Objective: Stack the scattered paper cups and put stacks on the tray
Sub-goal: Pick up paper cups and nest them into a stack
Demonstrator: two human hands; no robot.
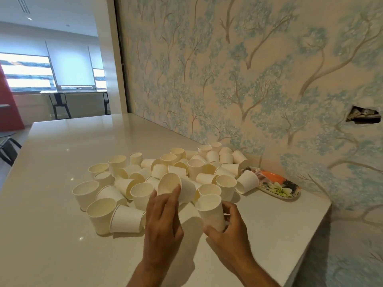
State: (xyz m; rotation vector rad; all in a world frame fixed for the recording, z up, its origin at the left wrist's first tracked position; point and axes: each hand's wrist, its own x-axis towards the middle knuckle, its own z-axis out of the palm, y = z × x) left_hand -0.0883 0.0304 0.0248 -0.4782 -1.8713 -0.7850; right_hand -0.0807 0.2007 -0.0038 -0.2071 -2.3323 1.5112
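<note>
Several white paper cups lie scattered in a heap on the white counter, some upright, some on their sides. My left hand grips one tilted cup at the heap's near edge, its mouth facing left. My right hand wraps around an upright cup just to the right of it. A flowered oval tray lies by the wall to the right of the heap, partly hidden by cups.
The white counter ends in an edge at the right, close to the tray. Patterned wallpaper runs behind the heap. Black chairs stand in the room at far left.
</note>
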